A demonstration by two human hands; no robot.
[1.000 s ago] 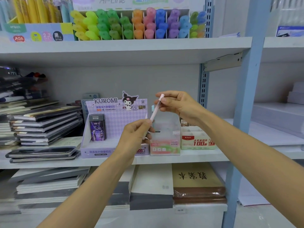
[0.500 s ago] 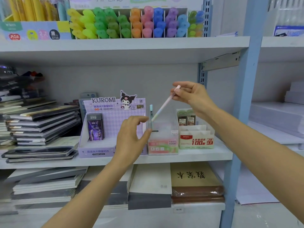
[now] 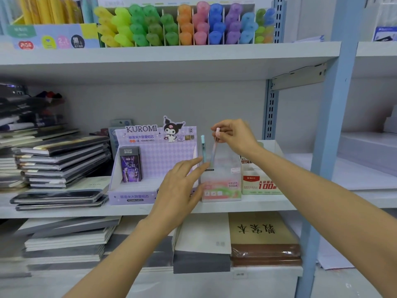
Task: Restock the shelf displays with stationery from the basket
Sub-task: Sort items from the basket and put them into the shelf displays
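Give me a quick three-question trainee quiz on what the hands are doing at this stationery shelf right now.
1. True or false: the left hand grips the pink pen.
2. Which box holds the pink pen's lower end? A) the purple cartoon box B) the clear box C) the red-and-white box
3. Fill in: the right hand pinches the pen at its ___ end.
Key: 1 false; 2 B; 3 top.
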